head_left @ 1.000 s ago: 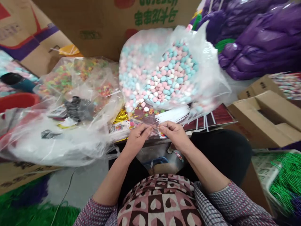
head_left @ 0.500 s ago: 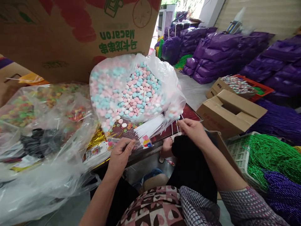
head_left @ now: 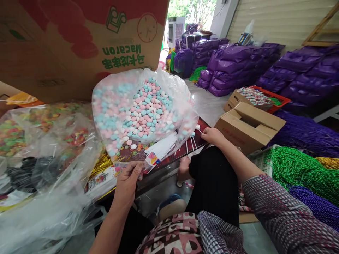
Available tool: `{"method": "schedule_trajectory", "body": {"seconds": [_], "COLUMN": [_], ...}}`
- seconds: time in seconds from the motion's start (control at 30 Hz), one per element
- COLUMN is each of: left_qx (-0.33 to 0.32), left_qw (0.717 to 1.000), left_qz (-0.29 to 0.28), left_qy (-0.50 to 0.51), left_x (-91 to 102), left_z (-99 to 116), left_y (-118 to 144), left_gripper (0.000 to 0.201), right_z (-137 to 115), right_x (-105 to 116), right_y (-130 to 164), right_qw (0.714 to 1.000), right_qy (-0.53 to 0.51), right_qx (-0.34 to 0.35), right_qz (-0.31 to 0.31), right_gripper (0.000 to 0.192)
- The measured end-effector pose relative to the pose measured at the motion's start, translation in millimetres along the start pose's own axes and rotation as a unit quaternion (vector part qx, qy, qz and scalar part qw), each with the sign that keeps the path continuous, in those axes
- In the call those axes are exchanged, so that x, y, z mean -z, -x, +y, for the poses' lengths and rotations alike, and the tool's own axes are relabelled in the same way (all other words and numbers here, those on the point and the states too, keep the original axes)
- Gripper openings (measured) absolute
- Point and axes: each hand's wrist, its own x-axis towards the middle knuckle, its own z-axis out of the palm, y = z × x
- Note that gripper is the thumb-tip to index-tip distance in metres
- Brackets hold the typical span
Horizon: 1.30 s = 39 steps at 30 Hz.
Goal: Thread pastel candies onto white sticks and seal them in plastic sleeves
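Our left hand (head_left: 129, 179) pinches a light, floppy wrapper (head_left: 153, 159); our right hand (head_left: 212, 135) closes on thin, stiff sticks (head_left: 189, 144), best gripped mid-shaft.

A storeroom with a pale grey floor (head_left: 205, 102) and a cream ribbed wall (head_left: 270, 21) on the right. Daylight and green leaves show through a doorway (head_left: 192, 8) at the back. Purple sacks (head_left: 233, 67) are piled along the wall. A large cardboard box (head_left: 79, 46) stands on the left, smaller cardboard boxes (head_left: 251, 125) on the right.
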Motion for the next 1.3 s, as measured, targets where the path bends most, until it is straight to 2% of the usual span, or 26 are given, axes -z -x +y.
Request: {"method": "schedule_trajectory", "body": {"seconds": [0.17,0.37,0.47,0.57,0.67,0.77,0.9,1.07,1.3], "left_qx": [0.01,0.015,0.02,0.02,0.007,-0.017,-0.037,-0.073,-0.098], "left_qw": [0.998,0.994,0.992,0.99,0.991,0.993,0.993,0.99,0.992], "left_qz": [0.025,0.032,0.031,0.02,0.005,-0.029,-0.056,-0.067,-0.064], "left_qy": [0.055,0.101,0.123,0.137,0.131,0.111,0.096,0.098,0.056], "left_x": [-4.0,-8.4,-10.2,-11.2,-10.4,-7.1,0.1,11.5,19.0], "left_z": [3,6,8,9,11,13,15,13,4], "left_y": [2,1,-1,-3,-4,-2,2,4,4], "left_gripper": [0.028,0.026,0.027,0.027,0.026,0.026,0.029,0.025,0.026], "right_z": [19,47,55,56,50,37,14,-13,-16], "right_x": [8,18,20,21,24,28,30,23,17], "right_y": [10,48,68,88,107,122,131,131,128], "right_qw": [0.995,0.973,0.946,0.909,0.89,0.901,0.928,0.911,0.903], "right_qy": [-0.092,-0.217,-0.307,-0.397,-0.428,-0.396,-0.284,-0.208,-0.183], "right_qx": [0.012,0.041,0.065,0.088,0.113,0.154,0.24,0.356,0.386], "right_qz": [0.027,0.069,0.08,0.095,0.106,0.084,0.031,0.017,0.043], "right_gripper": [0.022,0.038,0.042,0.038,0.035,0.034,0.038,0.044,0.038]}}
